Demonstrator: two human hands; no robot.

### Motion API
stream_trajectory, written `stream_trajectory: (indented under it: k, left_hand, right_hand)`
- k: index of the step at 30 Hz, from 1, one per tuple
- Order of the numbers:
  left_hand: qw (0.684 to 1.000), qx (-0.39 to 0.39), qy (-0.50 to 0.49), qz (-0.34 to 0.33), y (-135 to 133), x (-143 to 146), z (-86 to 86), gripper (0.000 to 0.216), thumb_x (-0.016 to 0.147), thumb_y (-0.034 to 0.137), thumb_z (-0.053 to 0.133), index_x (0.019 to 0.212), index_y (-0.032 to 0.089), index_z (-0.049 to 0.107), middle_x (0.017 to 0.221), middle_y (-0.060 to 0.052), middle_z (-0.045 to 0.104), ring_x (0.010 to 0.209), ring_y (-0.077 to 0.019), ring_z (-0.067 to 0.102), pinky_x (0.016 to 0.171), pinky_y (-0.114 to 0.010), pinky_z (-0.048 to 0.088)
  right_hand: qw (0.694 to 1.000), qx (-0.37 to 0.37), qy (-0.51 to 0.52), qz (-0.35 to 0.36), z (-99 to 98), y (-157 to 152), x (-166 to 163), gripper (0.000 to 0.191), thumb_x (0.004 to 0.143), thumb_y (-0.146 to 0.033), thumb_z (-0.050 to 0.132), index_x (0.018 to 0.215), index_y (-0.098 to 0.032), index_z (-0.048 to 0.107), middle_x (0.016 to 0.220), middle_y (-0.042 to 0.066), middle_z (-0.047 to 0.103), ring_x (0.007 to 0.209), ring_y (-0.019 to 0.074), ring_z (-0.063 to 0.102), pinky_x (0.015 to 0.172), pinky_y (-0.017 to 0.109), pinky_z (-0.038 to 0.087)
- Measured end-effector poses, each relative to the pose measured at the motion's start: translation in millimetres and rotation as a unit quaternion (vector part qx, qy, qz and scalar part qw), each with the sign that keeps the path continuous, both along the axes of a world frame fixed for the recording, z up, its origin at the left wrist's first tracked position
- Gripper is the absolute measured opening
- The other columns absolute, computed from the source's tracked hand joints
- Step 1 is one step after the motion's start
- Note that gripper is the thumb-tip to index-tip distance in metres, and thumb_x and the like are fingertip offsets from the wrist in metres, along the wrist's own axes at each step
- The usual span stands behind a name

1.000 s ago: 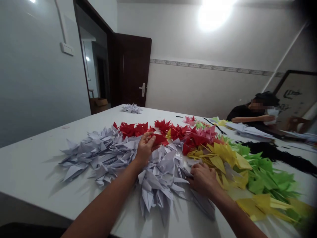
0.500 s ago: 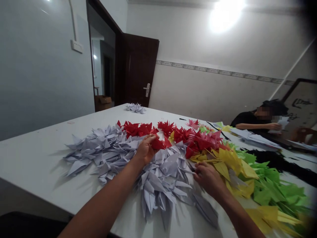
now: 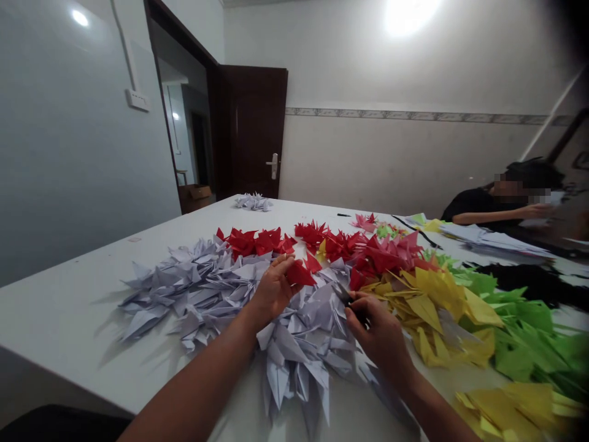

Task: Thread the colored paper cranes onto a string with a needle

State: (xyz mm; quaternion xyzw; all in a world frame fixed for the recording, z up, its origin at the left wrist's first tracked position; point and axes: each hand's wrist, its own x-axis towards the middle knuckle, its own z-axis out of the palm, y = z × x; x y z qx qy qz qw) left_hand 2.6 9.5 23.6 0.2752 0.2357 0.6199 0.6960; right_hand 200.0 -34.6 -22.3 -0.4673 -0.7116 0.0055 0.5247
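Note:
My left hand (image 3: 272,290) pinches a red folded paper crane (image 3: 301,274) above the heap of white folded paper cranes (image 3: 202,279). In my right hand (image 3: 380,331) is a pair of small scissors (image 3: 341,293), blades pointing up and left toward the red crane but apart from it. Its handles are mostly hidden by my fingers. Behind my left hand lie more red cranes (image 3: 251,240). Yellow cranes (image 3: 427,301) lie just right of my right hand, with pink ones (image 3: 391,248) beyond.
Green cranes (image 3: 524,319) and a black bundle (image 3: 524,282) lie to the right on the white table (image 3: 69,288). A small white pile (image 3: 253,201) sits at the far corner. Across the table, a person (image 3: 488,205) holds paper beside stacked sheets (image 3: 492,238). A door (image 3: 253,123) stands behind.
My right hand has risen up and left from the white pile's edge, bringing the scissors closer to the red crane. My left hand keeps its hold. The view has turned slightly.

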Motion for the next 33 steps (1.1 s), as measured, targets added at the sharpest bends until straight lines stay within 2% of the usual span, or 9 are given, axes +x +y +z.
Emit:
stream_trajectory:
  k: [2,6,8,15,24,33]
  left_hand:
    - [1.000,0.004,0.006,0.001,0,1,-0.3,0.021,0.068,0.019,0.071,0.083,0.020,0.056,0.078,0.002,0.065,0.062,-0.0123,0.061,0.054,-0.025,0.049]
    - [1.000,0.011,0.012,-0.013,0,0,-0.4,0.023,0.064,0.014,0.071,0.082,0.018,0.056,0.080,0.002,0.065,0.063,-0.0132,0.061,0.056,-0.027,0.050]
    - [1.000,0.017,0.013,-0.019,-1,-1,-0.9,0.023,0.063,0.013,0.069,0.081,0.018,0.056,0.079,0.001,0.065,0.062,-0.0131,0.061,0.056,-0.027,0.050]
    - [0.999,0.028,0.014,-0.023,0,-3,-2.6,0.021,0.063,0.011,0.068,0.079,0.017,0.056,0.081,0.001,0.065,0.066,-0.0125,0.061,0.056,-0.025,0.049]
    - [0.999,0.034,0.024,-0.025,1,-1,-1.5,0.018,0.064,0.012,0.066,0.078,0.017,0.056,0.079,0.001,0.064,0.064,-0.0116,0.059,0.058,-0.026,0.049]
    - [0.998,0.039,0.042,-0.040,-3,1,-3.0,0.026,0.060,0.005,0.064,0.082,0.018,0.058,0.080,0.001,0.064,0.070,-0.0133,0.061,0.062,-0.026,0.050]
  right_hand:
    - [1.000,-0.007,0.008,-0.007,0.5,-4,-3,0.010,0.076,-0.028,0.052,0.069,-0.021,0.050,0.086,0.008,0.067,0.076,0.0186,0.064,0.065,0.029,0.049]
    - [0.999,-0.029,0.008,-0.035,1.9,-8,-6,0.011,0.077,-0.031,0.049,0.073,-0.020,0.048,0.069,0.002,0.062,0.054,0.0137,0.056,0.053,0.024,0.045]
    - [0.998,-0.038,0.011,-0.050,0.0,-9,-7,0.014,0.078,-0.034,0.051,0.077,-0.020,0.048,0.063,0.000,0.058,0.050,0.0131,0.054,0.050,0.023,0.044]
    - [0.998,-0.053,0.020,-0.027,-3.2,-7,-6,0.028,0.080,-0.040,0.054,0.097,-0.018,0.052,0.068,0.002,0.066,0.057,0.0162,0.063,0.055,0.025,0.049]
    - [1.000,-0.015,-0.024,-0.014,-2.8,-6,-4,0.027,0.081,-0.036,0.054,0.097,-0.016,0.063,0.088,0.009,0.072,0.074,0.0195,0.068,0.068,0.029,0.054]
    - [0.999,0.027,-0.036,0.023,8.3,-16,-10,0.024,0.081,-0.031,0.054,0.099,-0.018,0.066,0.090,0.009,0.073,0.079,0.0202,0.070,0.071,0.029,0.056]
